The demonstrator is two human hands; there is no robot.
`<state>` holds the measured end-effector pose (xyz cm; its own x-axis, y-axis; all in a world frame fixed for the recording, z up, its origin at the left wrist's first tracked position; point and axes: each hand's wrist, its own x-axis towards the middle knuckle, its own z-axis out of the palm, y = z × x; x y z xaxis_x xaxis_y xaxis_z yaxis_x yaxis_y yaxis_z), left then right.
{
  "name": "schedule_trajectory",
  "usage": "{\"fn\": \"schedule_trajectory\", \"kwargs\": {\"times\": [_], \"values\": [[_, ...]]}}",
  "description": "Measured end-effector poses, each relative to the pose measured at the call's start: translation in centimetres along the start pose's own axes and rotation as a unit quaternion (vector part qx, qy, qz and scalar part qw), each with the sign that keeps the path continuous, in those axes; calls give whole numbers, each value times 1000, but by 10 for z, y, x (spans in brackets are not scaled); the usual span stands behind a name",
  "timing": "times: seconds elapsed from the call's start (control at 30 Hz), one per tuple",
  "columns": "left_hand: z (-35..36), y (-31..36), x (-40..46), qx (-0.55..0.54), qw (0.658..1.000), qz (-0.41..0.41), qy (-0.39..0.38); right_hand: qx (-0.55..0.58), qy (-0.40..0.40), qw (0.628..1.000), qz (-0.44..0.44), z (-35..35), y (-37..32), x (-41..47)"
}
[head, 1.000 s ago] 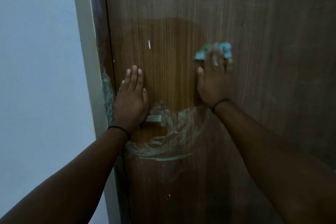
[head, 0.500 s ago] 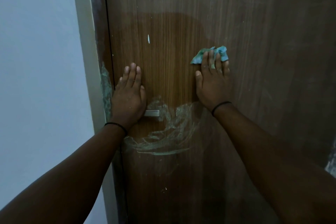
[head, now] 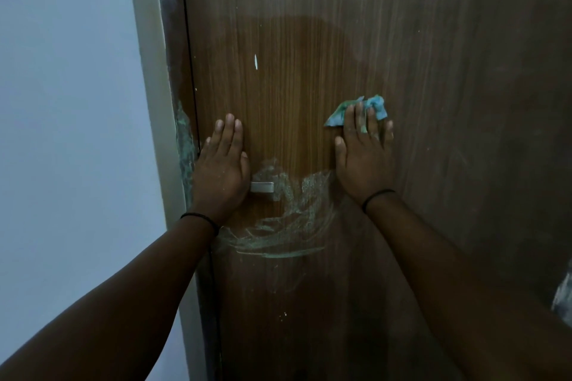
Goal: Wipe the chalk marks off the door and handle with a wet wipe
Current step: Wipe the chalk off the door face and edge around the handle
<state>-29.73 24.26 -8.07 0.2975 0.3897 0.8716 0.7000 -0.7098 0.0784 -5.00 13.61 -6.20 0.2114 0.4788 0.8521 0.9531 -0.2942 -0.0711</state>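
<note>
A brown wooden door (head: pixel 433 71) fills the view. My left hand (head: pixel 221 170) lies flat on it with fingers together, covering most of the metal handle (head: pixel 263 187), whose end sticks out to the right. My right hand (head: pixel 365 158) presses a crumpled blue-green wet wipe (head: pixel 376 107) flat against the door, the wipe showing above and beside my fingertips. Smeared greenish-white chalk marks (head: pixel 294 213) curve below and right of the handle, between my two hands. A darker damp patch spreads above the hands.
A pale door frame (head: pixel 148 102) and a white wall (head: pixel 62 102) stand on the left. Chalk smears (head: pixel 184 139) also sit on the frame edge beside my left hand. A small white fleck (head: pixel 256 62) marks the door higher up.
My right hand has slid the wipe down the door and slightly right. My left hand has stayed over the handle.
</note>
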Motion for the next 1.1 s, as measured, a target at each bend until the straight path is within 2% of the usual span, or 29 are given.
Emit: {"fn": "schedule_trajectory", "kwargs": {"times": [0.17, 0.27, 0.33, 0.47, 0.6, 0.73, 0.9, 0.97, 1.1], "values": [[-1, 1, -2, 1, 1000, -2, -2, 22, -24, 998, 48, 19, -23, -53], [-4, 1, -7, 0, 1000, -5, -15, 35, -63, 997, -7, 36, -48, -83], [-7, -2, -12, -1, 1000, 3, -25, 51, -55, 996, -55, 36, -63, -63], [-13, -8, -24, 4, 999, -11, -33, 1, -59, 984, -165, 30, -88, -24], [-15, -10, -34, 9, 999, -24, -34, -30, -89, 957, -275, 35, -56, -47], [-13, -15, -44, 1, 999, -8, -48, -64, -101, 956, -269, 37, -28, -77], [-9, -20, -48, -2, 999, 1, -46, -45, -47, 977, -204, 31, -62, -45], [-9, -20, -48, 0, 999, 1, -45, -43, -50, 970, -234, 36, -75, -40], [-11, -22, -48, 21, 999, 2, -41, -89, -109, 934, -329, 54, -68, -71]]}}
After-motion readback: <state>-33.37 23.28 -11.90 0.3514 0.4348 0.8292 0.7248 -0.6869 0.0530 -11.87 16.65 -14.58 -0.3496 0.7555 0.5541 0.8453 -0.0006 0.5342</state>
